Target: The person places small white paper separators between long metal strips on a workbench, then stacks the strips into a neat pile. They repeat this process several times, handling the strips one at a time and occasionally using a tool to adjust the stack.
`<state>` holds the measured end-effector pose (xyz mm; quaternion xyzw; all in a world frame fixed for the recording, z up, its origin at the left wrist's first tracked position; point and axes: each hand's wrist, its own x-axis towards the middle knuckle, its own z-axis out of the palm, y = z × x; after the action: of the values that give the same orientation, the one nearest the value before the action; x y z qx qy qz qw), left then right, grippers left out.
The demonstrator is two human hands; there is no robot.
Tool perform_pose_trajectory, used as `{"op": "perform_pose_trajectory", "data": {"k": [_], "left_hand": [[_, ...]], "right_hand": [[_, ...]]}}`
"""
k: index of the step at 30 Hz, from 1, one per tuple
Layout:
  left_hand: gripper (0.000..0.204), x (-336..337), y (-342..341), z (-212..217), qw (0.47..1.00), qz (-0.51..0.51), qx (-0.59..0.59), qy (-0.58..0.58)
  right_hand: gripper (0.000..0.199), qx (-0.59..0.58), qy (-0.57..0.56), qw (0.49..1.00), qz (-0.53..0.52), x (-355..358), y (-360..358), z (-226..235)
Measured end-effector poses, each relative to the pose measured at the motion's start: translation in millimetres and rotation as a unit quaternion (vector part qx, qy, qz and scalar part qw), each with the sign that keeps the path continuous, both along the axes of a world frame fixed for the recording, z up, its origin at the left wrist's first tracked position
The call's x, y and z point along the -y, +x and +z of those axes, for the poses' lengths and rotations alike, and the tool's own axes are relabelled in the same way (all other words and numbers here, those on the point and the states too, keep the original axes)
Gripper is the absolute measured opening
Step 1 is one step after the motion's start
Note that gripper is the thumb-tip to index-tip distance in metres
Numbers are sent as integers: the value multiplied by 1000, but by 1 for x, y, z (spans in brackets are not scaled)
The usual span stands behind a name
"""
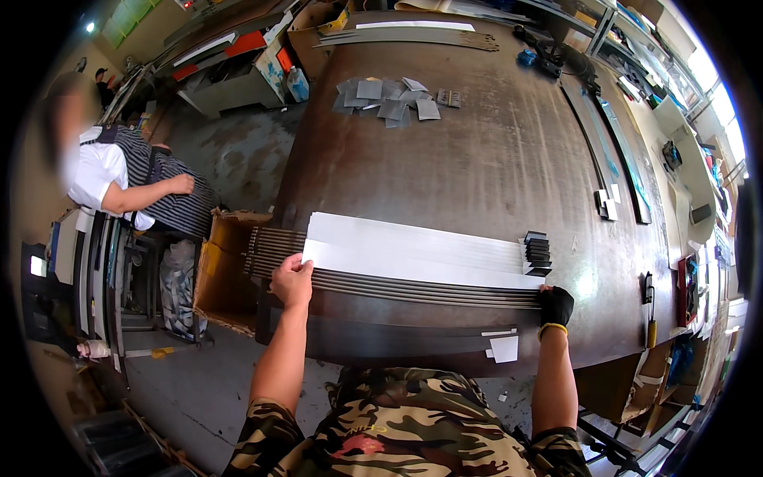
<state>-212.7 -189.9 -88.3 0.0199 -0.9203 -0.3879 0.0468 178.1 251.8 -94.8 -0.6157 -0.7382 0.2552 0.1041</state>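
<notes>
Strips: a long stack of thin metal strips lies across the near part of the worktop. White strips lie on top of the grey ones. The left end of the stack sticks out past the worktop edge, over a cardboard box.

Left hand: the bare left hand lies on the left end of the stack. Its fingers curl onto the edge of the lowest white strip and touch it. The grip looks closed on that strip end, pinching it.

Right hand: the right hand wears a black glove with a yellow cuff. It sits at the right end of the stack, pressed against the grey strip ends. I cannot tell if its grip is open or closed.

Arms: both forearms come up from the bottom edge, wide apart, one at each end of the stack.

Nearby: small black blocks are stacked just beside the right end of the white strips. Small white pieces lie on the near worktop edge. A pile of grey squares lies far back.

Other person: a person in a white top stands to the left, well apart.

Hard to see: the right fingers are hidden by the glove and the strip ends. The inside of the box is hard to make out.
</notes>
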Motion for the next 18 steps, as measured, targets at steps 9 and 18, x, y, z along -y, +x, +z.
{"op": "perform_pose_trajectory", "data": {"k": [9, 18], "left_hand": [[28, -4, 0, 16, 997, 9, 77, -2], [28, 3, -8, 14, 994, 6, 87, -62]], "right_hand": [[32, 20, 7, 1000, 5, 6, -7, 13], [30, -6, 9, 1000, -10, -4, 3, -9]]}}
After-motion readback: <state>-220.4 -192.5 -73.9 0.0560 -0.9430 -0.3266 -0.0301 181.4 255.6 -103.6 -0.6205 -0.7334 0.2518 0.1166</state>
